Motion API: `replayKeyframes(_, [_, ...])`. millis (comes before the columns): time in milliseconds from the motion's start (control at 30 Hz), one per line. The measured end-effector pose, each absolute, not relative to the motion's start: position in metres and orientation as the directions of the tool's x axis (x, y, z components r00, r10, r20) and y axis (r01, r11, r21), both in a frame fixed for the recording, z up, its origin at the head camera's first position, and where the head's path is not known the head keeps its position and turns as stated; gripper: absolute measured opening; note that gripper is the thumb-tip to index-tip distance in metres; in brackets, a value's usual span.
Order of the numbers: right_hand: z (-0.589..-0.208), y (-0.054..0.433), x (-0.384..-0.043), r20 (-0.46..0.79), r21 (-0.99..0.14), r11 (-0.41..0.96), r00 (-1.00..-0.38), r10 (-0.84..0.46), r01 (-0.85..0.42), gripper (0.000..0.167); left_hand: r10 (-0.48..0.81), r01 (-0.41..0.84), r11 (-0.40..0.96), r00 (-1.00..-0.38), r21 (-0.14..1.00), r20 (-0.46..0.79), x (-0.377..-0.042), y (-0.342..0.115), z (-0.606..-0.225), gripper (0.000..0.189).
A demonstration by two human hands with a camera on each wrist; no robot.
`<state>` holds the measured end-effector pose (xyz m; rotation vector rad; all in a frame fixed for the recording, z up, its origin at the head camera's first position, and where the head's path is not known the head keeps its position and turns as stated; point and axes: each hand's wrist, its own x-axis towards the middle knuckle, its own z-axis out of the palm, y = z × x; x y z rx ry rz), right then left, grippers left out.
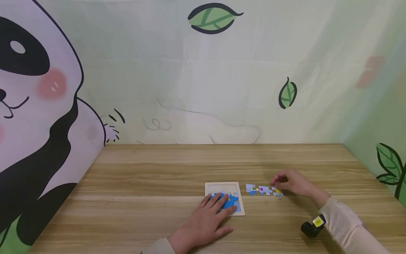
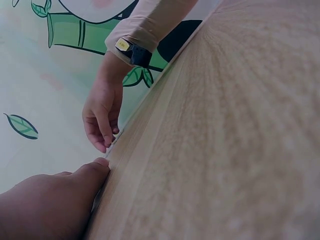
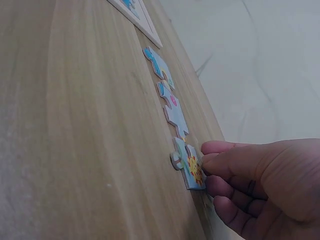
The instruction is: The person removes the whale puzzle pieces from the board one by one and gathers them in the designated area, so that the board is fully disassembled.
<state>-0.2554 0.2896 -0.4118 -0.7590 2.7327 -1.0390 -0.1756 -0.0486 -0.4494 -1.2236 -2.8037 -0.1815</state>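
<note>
Hands first: left hand [image 1: 204,220] is lying flat with its fingers spread, right hand [image 1: 295,182] has its fingers curled, though I honestly can't tell if they're pinching anything. Biggest thing around is the panda [image 1: 26,116] off to my left, then the wood-grain surface [image 1: 127,183]. On that, the puzzle frame [image 1: 242,201] sits under my left fingers, partly filled. Just right of it, three loose pieces [image 1: 264,190] make a row, the sun piece [image 3: 194,171] right by my right fingertips.
</note>
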Motion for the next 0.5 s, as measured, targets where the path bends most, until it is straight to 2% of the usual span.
replayKeyframes(500, [-0.401, 0.277, -0.242, 0.101, -0.599, 0.700, -0.904, -0.416, -0.389, 0.017, 0.725, 0.733, 0.678, -0.679, 0.056, 0.111, -0.175, -0.047, -0.448, 0.057])
